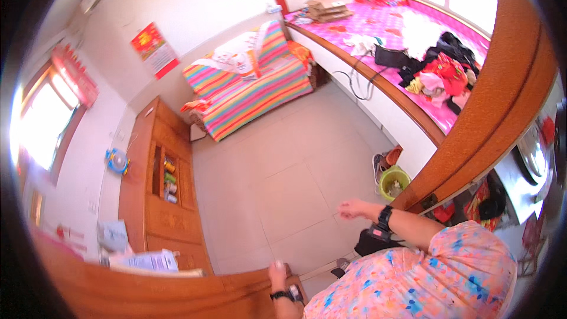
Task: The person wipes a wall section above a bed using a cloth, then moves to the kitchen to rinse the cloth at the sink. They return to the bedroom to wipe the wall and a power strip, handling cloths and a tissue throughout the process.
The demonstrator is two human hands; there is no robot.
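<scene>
My left hand [277, 271] is raised beside the brown wooden door frame [221, 294] at the bottom; I cannot tell whether it touches the wood. Blur hides its fingers. Over the tiled floor [283, 190] hangs my right hand [353, 209], fingers curled, with nothing seen in it. Both wrists carry black straps with small devices. Nearest the right hand is a green waste bin [394, 182] with litter inside. Shoes [380, 168] stand beside that bin.
A striped sofa [252, 93] stands at the far wall. Right of it, a bed [385, 26] holds cardboard boxes [328, 9] and heaped clothes [443, 75]; a black cable [365, 97] hangs over its edge. Along the left is a wooden cabinet [166, 226]. A wooden frame [478, 119] curves at right.
</scene>
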